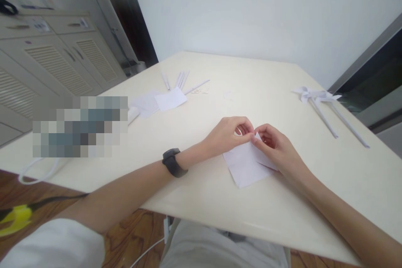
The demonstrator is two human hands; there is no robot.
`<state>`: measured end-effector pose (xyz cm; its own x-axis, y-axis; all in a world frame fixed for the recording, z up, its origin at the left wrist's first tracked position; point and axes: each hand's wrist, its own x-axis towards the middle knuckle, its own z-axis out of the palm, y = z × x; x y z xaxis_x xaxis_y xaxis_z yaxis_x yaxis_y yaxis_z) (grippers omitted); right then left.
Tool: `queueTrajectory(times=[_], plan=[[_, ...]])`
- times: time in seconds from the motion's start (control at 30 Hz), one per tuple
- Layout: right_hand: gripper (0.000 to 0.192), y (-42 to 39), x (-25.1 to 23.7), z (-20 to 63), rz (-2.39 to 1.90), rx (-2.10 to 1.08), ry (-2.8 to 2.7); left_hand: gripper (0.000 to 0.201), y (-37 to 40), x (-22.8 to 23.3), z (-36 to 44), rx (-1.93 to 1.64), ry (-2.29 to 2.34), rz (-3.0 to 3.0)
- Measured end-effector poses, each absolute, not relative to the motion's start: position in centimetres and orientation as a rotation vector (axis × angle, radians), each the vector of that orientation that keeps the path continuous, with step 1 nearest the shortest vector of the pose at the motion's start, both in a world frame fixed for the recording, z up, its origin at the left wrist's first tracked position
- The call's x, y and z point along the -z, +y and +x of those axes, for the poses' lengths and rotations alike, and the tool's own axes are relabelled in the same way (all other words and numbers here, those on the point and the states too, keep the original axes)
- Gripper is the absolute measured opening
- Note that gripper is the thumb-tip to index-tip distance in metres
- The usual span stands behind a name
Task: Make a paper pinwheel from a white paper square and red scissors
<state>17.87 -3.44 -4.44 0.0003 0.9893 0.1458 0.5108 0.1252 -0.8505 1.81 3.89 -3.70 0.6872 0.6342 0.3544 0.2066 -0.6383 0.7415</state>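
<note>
White paper sheet (246,163) flat on table (220,201), near front edge. Left hand (228,134) and right hand (276,146) pinching its far corner, fingertips closed together. Folding step underway, likely; next needs a firm crease. Finished paper pinwheels (317,98) well right of sheet.

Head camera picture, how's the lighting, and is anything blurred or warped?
Head view: soft, even light, with only faint shadows under the left hand, right hand and white paper; a pixelated block masks part of the table; wide-angle distortion slants the cabinet.
</note>
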Motion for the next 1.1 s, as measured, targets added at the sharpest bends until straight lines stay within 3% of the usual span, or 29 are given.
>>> queueTrajectory(times=[0.57, 1.1], plan=[[0.015, -3.81, 4.44, 17.6, -1.541, -0.399, -1.789, 0.009, 3.83, 4.14, 1.97, -0.787, 0.721, 2.184], [0.014, -3.91, 4.38, 17.75, -1.523, -0.413, -1.778, 0.011, 4.01, 3.77, 1.83, -0.76, 0.653, 2.175]])
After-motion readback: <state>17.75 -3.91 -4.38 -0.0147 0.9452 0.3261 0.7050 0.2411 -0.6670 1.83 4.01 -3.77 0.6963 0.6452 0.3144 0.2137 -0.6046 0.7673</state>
